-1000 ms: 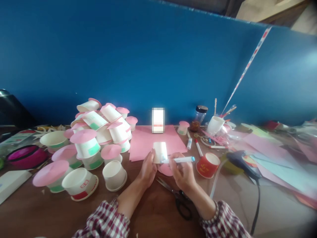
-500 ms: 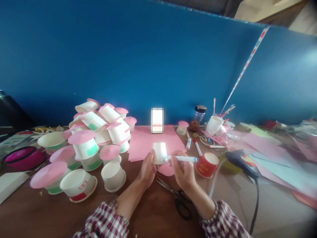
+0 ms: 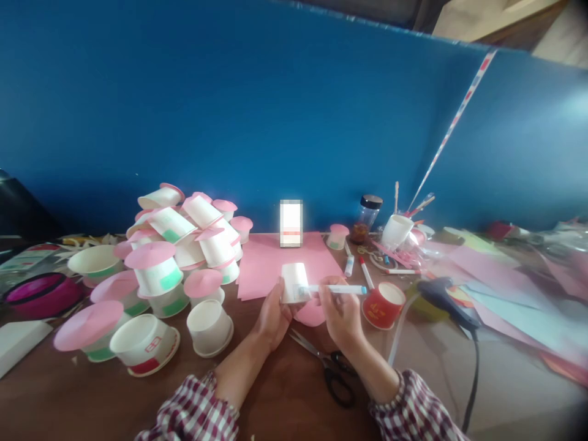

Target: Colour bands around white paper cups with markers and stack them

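Your L hand (image 3: 272,318) grips the white paper cup (image 3: 292,277) over the bench (image 3: 275,401), well in from its far edge; R hand (image 3: 340,311) pinches the felt-tip marker (image 3: 350,290), tip at cup's side. Prob. drawing step; next stroke needs cup steady.

Your left hand (image 3: 274,318) grips a white paper cup (image 3: 293,277) while your right hand (image 3: 342,315) holds a marker (image 3: 353,290) at its side.

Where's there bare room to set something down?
Bare table shows between the sleeves, left of the scissors, and at front left, nearer than the red-marked cup. Crowded: the cup pile at left, papers and glue gun at right, and around the right hand, near the red cup.
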Available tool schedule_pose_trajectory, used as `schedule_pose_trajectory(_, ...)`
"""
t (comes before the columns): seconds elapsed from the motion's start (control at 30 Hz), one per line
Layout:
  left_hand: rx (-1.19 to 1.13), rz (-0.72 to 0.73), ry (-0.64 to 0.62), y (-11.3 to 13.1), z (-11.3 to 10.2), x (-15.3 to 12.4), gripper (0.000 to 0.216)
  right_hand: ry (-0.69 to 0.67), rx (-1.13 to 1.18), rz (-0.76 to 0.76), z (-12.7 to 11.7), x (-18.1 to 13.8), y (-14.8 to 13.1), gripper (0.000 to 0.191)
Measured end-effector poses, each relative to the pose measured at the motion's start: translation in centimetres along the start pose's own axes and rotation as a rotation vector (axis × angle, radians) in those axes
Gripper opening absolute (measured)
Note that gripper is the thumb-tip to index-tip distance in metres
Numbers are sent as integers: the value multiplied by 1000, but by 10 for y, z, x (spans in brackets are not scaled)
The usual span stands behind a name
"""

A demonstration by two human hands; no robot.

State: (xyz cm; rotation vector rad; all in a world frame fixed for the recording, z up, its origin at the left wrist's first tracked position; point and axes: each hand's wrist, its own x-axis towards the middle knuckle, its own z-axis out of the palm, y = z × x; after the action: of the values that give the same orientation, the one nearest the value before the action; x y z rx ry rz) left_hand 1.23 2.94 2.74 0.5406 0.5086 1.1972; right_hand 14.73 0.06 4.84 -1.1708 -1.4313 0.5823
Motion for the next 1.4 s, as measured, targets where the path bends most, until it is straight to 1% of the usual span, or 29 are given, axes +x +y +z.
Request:
schedule_pose_trajectory(0.17, -29, -39, 22, 0, -5, 1, 43, 0, 74, 6, 1, 2, 1, 19)
schedule_pose_trajectory(0.33, -29, -43, 23, -1, -7, 2, 44, 46, 178, 45, 2, 6, 2, 17)
schedule_pose_trajectory(0.5, -31, -35, 1, 0, -4, 1, 40, -5, 251, 52, 2, 7, 1, 20)
schedule_pose_trajectory(0.67, -28, -78, -42, 1, 0, -1, 41, 24, 277, 70, 3, 7, 1, 20)
schedule_pose_trajectory(0.83, -26, -49, -53, 1, -1, -1, 39, -71, 337, 63, 3, 7, -2, 20)
schedule_pose_trajectory(0.9, -33, -58, -49, 1, -3, -1, 38, -67, 338, 65, 3, 7, -2, 21)
schedule_pose_trajectory(1.0, -47, -93, -50, 1, -4, 0, 37, -18, 323, 65, 3, 8, 0, 21)
schedule_pose_trajectory(1.07, -52, -102, -49, 1, -4, 0, 36, -19, 314, 64, 3, 8, 1, 21)
schedule_pose_trajectory(1.23, -39, -86, -52, 0, -4, 1, 35, -74, 328, 52, 3, 8, 0, 21)
schedule_pose_trajectory(1.33, -15, -86, -48, -1, -4, 0, 37, -44, 321, 43, 4, 7, -1, 18)
schedule_pose_trajectory(1.4, 2, -59, -40, -2, -3, 0, 40, -35, 303, 40, 4, 6, -1, 17)
